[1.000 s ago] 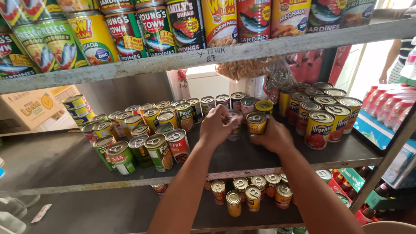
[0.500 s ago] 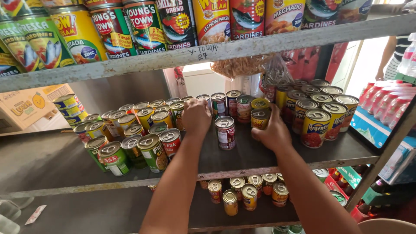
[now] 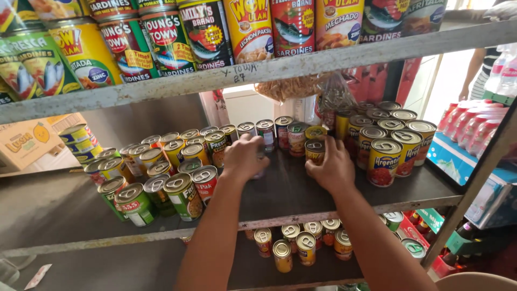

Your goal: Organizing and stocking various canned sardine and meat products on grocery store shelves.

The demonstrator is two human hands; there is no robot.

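My left hand (image 3: 245, 156) is curled over a small can on the middle shelf (image 3: 280, 188); the hand hides nearly all of that can. My right hand (image 3: 331, 170) grips a small yellow-labelled can (image 3: 315, 152) standing just in front of the back row. That back row of small cans (image 3: 266, 132) runs behind both hands. A cluster of green- and red-labelled cans (image 3: 161, 188) stands left of my left hand. Taller red-and-yellow cans (image 3: 385, 161) stand right of my right hand.
Large cans (image 3: 250, 27) line the top shelf. More small cans (image 3: 293, 245) sit on the lower shelf. A clear bag of snacks (image 3: 293, 86) hangs at the back. A cardboard box (image 3: 27, 143) is at far left, bottled goods (image 3: 474, 129) at right, where another person's arm (image 3: 474, 70) shows.
The red-labelled can that stood alone between my hands is no longer seen there. My left hand has come back from the rear row and closed low on the shelf. My right hand stays on its can.
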